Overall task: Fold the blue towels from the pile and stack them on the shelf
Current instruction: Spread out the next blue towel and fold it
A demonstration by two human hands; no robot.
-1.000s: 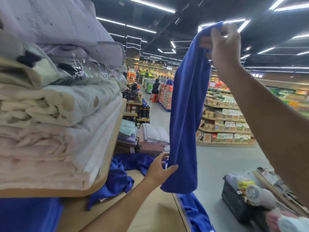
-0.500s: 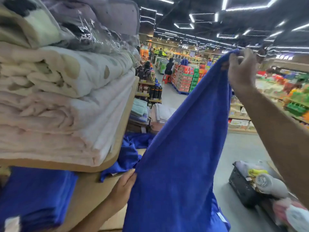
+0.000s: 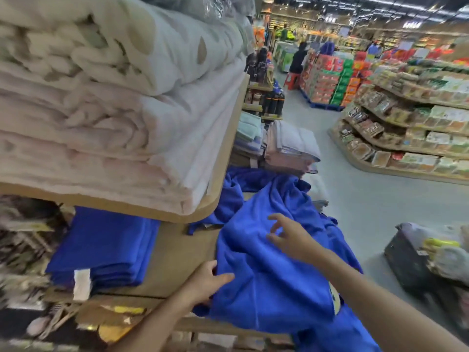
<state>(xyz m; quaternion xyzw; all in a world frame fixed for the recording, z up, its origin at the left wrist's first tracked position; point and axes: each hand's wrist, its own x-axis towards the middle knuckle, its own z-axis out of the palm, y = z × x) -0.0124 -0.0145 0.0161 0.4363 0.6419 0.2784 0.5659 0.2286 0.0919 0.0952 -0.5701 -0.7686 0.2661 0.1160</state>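
A blue towel [image 3: 269, 283] lies spread over the front right of the wooden shelf [image 3: 177, 252], its lower end hanging over the edge. My left hand [image 3: 206, 282] holds the towel's left edge, thumb on top of the cloth. My right hand [image 3: 291, 237] hovers just above the towel's middle with fingers spread and holds nothing. A stack of folded blue towels [image 3: 106, 247] sits on the shelf to the left. Behind the spread towel, a pile of loose blue towels [image 3: 236, 196] lies crumpled.
An upper shelf board [image 3: 218, 174] loaded with folded pink and white blankets [image 3: 121, 102] overhangs the left. Folded pastel towels [image 3: 289, 148] sit behind the pile. A dark basket [image 3: 416, 265] of rolled goods stands on the floor at right. Grocery shelving [image 3: 406, 128] lines the aisle.
My right hand let go of the raised towel corner and came down. The towel dropped from hanging in the air onto the shelf. My view tilted downward.
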